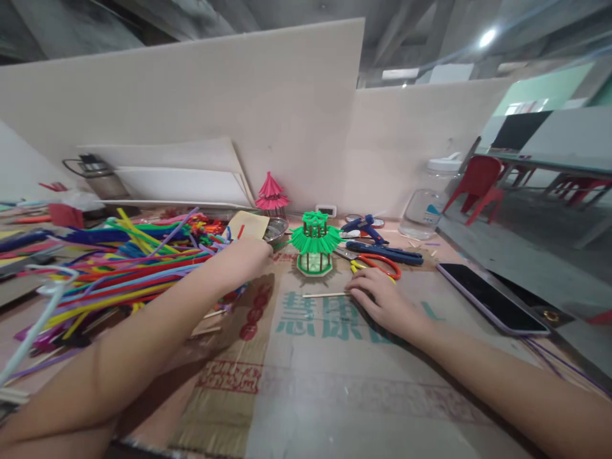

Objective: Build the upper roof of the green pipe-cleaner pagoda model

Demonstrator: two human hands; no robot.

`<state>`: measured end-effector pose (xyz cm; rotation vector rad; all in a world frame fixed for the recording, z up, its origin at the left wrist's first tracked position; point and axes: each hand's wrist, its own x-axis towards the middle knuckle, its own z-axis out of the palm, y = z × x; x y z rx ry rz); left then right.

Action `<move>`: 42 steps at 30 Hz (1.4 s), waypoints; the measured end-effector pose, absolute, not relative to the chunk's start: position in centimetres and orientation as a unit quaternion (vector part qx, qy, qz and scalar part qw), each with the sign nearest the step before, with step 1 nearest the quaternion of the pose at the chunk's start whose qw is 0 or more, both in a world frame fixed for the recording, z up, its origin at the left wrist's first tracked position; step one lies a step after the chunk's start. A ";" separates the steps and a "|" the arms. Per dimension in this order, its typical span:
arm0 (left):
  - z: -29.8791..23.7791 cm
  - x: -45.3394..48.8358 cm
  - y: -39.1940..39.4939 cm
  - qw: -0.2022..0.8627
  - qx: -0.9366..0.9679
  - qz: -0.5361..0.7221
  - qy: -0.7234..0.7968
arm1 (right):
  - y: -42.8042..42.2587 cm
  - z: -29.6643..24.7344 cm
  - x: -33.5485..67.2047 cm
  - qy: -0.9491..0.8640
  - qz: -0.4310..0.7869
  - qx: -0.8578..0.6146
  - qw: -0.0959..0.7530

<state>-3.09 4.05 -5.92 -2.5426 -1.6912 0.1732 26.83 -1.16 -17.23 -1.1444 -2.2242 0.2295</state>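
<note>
By that green model point(315, 241), right hand point(375, 294) pinching a stick point(325, 295); left hand point(257, 256) near a bowl point(278, 228), can't tell its grip tbh.

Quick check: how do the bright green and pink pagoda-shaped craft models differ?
The bright green pagoda-shaped craft model has a blunt top; the pink pagoda-shaped craft model rises to a point. The green one stands nearer the camera, the pink one farther back. Both stand upright with ridged, flaring roofs.

The head view looks forward and slightly down from above the tabletop point(160, 417)'s near edge, close behind left hand point(252, 256) and right hand point(378, 296).
</note>
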 end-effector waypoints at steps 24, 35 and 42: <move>-4.3 -4.8 5.7 0.056 -0.787 0.114 -0.604 | -1.2 -17.3 26.7 -0.848 0.081 -0.439 0.286; -3.6 -0.2 0.5 -0.416 -0.732 -0.334 -0.424 | -4.2 -14.1 25.5 -0.800 0.144 -0.400 0.422; -11.0 4.4 -2.0 -0.606 -0.658 -0.329 -0.303 | -6.8 -10.7 24.4 -0.628 0.321 -0.410 0.578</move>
